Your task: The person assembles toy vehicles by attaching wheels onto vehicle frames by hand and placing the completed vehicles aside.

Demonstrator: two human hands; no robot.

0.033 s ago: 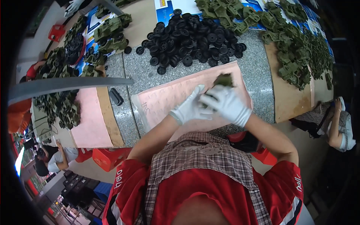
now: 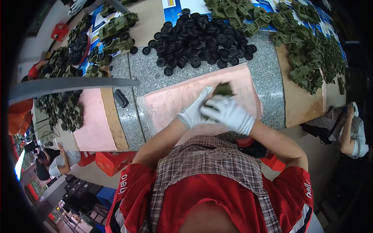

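Over the pink sheet (image 2: 175,99), my two white-gloved hands are close together. My right hand (image 2: 231,114) is closed on a dark green moulded plastic part (image 2: 223,89), which sticks out past its fingers and is blurred by motion. Beside it, my left hand (image 2: 193,110) has its fingers stretched away from me and apart from the thumb. The right fingers reach in front of the left palm and hide it. Something dark shows between the hands, too blurred to name. Beyond the sheet lies a heap of black toy wheels (image 2: 198,39).
Green plastic vehicle parts (image 2: 303,58) are piled at the right, with more piles (image 2: 58,97) at the left. A grey metal bar (image 2: 77,83) crosses the left side. Near it lies a small black object (image 2: 121,98). Red stools (image 2: 112,163) stand below the table edge; other people sit at both sides.
My right hand has shifted slightly left, and the green part has come left and a little nearer to me. My left hand stays almost in place.
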